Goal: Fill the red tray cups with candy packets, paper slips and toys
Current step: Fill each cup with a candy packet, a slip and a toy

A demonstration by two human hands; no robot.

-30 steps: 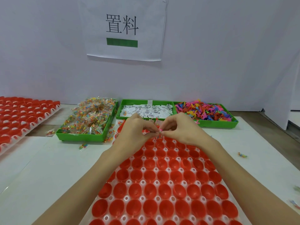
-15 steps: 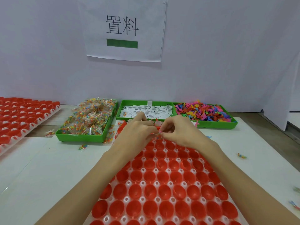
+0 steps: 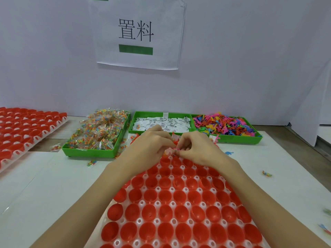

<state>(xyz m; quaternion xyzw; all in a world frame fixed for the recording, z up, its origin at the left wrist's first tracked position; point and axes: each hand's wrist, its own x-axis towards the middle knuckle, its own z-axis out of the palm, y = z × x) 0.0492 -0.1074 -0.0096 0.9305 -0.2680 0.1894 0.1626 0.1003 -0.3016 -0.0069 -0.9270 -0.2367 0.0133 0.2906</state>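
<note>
Head view: toys (image 3: 226, 124) in green bin (image 3: 240, 139)

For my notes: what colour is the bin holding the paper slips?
Green, seen clearly in the head view: the bin with the paper slips.

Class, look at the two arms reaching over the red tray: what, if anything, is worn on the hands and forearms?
Nothing is worn. The left hand and right hand are bare, without gloves, rings or a watch. Both forearms are uncovered right down to the frame's bottom edge, with no sleeve in view.
</note>
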